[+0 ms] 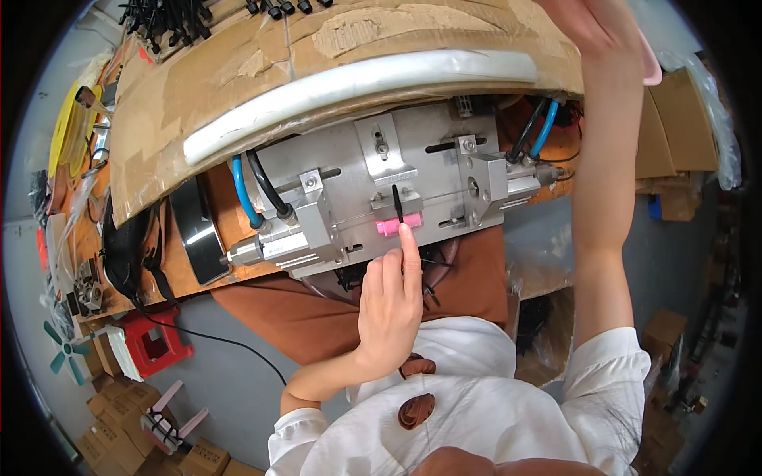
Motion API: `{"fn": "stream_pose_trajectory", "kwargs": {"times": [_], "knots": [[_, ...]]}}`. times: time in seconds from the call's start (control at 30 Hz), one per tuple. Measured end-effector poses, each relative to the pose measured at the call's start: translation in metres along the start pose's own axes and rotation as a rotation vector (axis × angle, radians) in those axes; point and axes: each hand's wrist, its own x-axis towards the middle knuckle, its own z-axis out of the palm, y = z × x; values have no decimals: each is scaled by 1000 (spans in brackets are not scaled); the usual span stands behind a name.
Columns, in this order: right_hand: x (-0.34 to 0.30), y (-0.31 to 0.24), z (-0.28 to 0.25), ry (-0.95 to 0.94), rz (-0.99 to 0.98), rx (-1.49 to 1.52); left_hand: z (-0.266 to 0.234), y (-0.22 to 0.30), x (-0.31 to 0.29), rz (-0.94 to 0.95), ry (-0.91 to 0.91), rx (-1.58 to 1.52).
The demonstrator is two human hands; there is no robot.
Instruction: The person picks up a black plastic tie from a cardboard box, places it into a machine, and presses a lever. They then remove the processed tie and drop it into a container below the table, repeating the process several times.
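Observation:
My left hand (387,305) reaches up to the metal fixture (444,202) in front of me. Its index finger is stretched out, the tip resting at a pink block (389,226) where a thin black rod (398,202) meets it. The other fingers are loosely bent and hold nothing visible. Block and rod sit at the fixture's middle, between a left pneumatic cylinder (290,242) and a right pneumatic cylinder (516,189). My right hand (594,20) is raised at the top right above the cardboard; the picture's edge cuts off its fingers.
A cardboard sheet (238,95) with a white padded strip (357,91) along its edge stands behind the fixture. Black parts (171,20) lie on it. Blue air hoses (244,194) bend into the cylinders. Left of them lies a dark glossy panel (198,234). A red stool (155,341) stands below.

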Motion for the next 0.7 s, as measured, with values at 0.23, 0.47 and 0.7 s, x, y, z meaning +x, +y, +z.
{"fn": "stream_pose_trajectory", "kwargs": {"times": [0.23,0.47,0.7], "knots": [[-136,23,60,260,-203,-283,-3,-6,5,-61,-66,-49],[-242,103,98,-51,-222,-956,-37,-4,5,-79,10,-129],[-240,125,107,-119,-156,-978,-36,-8,-2,-85,-8,-187]]}}
